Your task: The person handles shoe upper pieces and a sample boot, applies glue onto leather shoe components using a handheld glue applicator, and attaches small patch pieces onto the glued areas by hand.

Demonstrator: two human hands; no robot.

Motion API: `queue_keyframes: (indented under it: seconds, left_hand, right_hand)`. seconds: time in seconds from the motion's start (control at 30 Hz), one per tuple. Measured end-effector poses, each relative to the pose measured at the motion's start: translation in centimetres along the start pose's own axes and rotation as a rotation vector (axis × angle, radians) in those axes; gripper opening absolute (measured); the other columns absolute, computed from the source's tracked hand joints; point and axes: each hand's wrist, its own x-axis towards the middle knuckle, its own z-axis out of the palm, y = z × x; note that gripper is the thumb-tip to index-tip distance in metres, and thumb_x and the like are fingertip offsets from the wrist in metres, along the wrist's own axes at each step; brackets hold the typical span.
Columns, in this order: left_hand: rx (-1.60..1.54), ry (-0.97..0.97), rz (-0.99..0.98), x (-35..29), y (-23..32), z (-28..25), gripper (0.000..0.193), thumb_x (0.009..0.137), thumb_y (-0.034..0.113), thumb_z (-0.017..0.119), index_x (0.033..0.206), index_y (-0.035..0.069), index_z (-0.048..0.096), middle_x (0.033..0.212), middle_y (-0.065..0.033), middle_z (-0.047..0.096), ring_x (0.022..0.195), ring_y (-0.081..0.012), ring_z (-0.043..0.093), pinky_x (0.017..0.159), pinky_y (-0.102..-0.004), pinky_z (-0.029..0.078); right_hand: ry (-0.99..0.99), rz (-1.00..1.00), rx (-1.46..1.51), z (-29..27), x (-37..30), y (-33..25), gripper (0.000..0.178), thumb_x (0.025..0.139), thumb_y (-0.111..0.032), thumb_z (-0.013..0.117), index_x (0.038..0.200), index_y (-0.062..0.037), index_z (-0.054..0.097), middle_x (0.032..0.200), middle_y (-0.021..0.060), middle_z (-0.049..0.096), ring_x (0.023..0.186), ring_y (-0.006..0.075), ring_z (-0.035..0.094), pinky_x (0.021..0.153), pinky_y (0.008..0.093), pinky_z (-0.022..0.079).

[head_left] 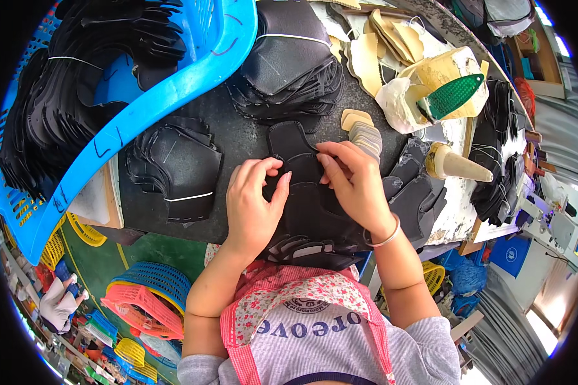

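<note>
A black cut piece that looks like part of a shoe upper (302,204) lies on the dark worktop in front of me, its narrow tab pointing away. My left hand (253,199) is closed at the tab's left edge, thumb and forefinger pinching there. Across from it, my right hand (354,183) pinches the right edge with curled fingers; the exact grip is partly hidden. Just beyond my right hand sits a fanned stack of small beige pieces (365,136). A tied stack of black pieces (173,168) lies to the left, and a taller one (289,58) stands behind the tab.
A blue plastic basket (173,90) full of black pieces overhangs the left side. At the right are a green-bristled brush (455,96) on a glue-crusted container (440,67), a cream cone-shaped nozzle (459,163) and loose black pieces (414,186). Stacked baskets (148,298) stand on the floor.
</note>
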Motion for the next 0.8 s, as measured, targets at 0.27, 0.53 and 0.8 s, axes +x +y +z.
queue_keyframes:
  seconds: [0.27,0.53,0.8]
  left_hand:
    - [-0.225,-0.149,-0.074,0.4,0.2,-0.3,0.014,0.087,0.008,0.067,0.097,-0.003,0.066,0.084,-0.0077,0.062,0.072,-0.0165,0.056,0.064,-0.0294,0.045]
    - [-0.379,-0.298,-0.135,0.9,0.3,-1.1,0.014,0.088,0.008,0.067,0.096,-0.002,0.068,0.079,-0.0029,0.061,0.068,-0.0071,0.051,0.059,-0.0227,0.039]
    - [-0.453,-0.237,-0.162,0.1,-0.3,-0.4,0.009,0.088,0.007,0.066,0.091,-0.002,0.069,0.076,0.0003,0.061,0.064,-0.0030,0.049,0.056,-0.0202,0.037]
  right_hand:
    - [-0.358,0.430,0.444,-2.3,1.8,-0.4,0.021,0.093,-0.010,0.062,0.102,0.0079,0.066,0.075,0.0105,0.068,0.069,0.0139,0.068,0.063,0.0240,0.055]
    - [-0.465,0.554,0.617,-3.0,2.6,-0.1,0.023,0.091,-0.010,0.064,0.102,0.0102,0.066,0.083,0.0149,0.069,0.074,0.0181,0.070,0.066,0.0260,0.058]
    - [-0.500,0.182,0.384,-2.5,2.2,-0.5,0.006,0.089,0.005,0.059,0.088,0.0094,0.063,0.083,0.0084,0.061,0.069,0.0148,0.069,0.059,0.0226,0.056]
